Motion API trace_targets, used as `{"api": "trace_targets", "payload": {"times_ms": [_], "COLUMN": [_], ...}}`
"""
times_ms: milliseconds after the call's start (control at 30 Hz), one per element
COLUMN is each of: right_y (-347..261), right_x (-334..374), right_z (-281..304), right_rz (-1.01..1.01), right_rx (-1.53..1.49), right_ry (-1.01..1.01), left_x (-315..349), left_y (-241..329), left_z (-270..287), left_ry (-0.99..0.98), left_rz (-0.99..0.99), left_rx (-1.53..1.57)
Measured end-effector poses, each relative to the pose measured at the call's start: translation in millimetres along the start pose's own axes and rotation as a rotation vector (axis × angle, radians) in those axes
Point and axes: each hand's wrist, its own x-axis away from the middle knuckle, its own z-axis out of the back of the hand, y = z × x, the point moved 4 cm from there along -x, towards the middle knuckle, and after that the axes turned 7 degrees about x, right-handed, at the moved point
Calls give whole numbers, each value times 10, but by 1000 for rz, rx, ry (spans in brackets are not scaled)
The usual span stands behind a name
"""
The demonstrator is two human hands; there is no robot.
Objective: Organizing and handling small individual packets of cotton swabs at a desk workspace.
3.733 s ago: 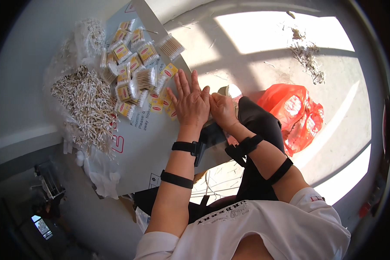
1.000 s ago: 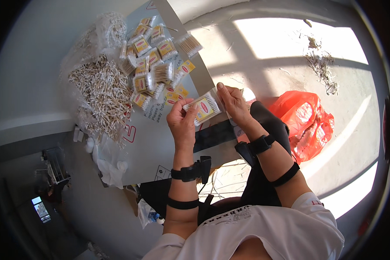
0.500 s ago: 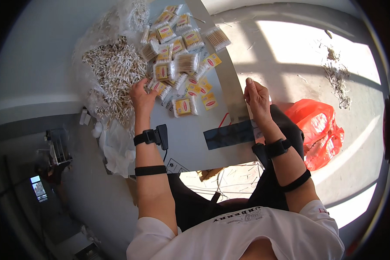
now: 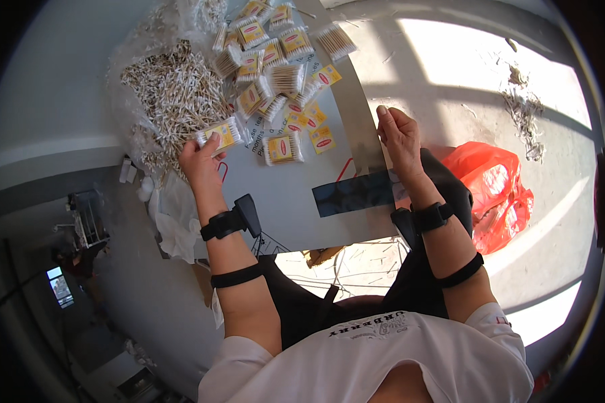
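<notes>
My left hand (image 4: 200, 164) grips a clear packet of cotton swabs (image 4: 223, 134) with a yellow label, thumb on top. The packet is lifted beside a large heap of loose cotton swabs (image 4: 175, 101) in an open clear plastic bag (image 4: 124, 57). To its right lies a pile of similar filled packets (image 4: 288, 79). A single packet (image 4: 282, 148) lies nearer me, beside several loose yellow label cards (image 4: 322, 139). My right hand (image 4: 402, 141) is by the table's right edge, its fingers curled in and thumb pressed to them; anything between them is too small to make out.
The grey table (image 4: 282, 228) carries a dark strip (image 4: 353, 196) near its right edge. A red plastic bag (image 4: 484, 181) stands on the floor at right, with scattered debris (image 4: 523, 114) farther off. A white plastic bag (image 4: 178, 221) hangs at the table's left edge.
My left hand has picked a packet of cotton swabs off the near side of the pile and moved it left and toward me. My right hand stays nearly in place.
</notes>
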Motion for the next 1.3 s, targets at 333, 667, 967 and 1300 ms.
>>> {"api": "trace_targets", "payload": {"times_ms": [333, 667, 967, 1300], "right_y": [-229, 134, 456, 156], "right_x": [86, 144, 113, 144], "right_z": [-29, 65, 74, -4], "right_rz": [-16, 6, 4, 151], "right_rx": [-194, 526, 403, 588], "right_ry": [-124, 266, 96, 117], "left_x": [1133, 1035, 1259, 1018], "left_y": [-283, -314, -436, -420], "left_z": [-1520, -1858, -2480, -2462], "left_ry": [-308, -124, -371, -352], "left_rz": [146, -403, -851, -801], "left_rx": [499, 26, -567, -396]}}
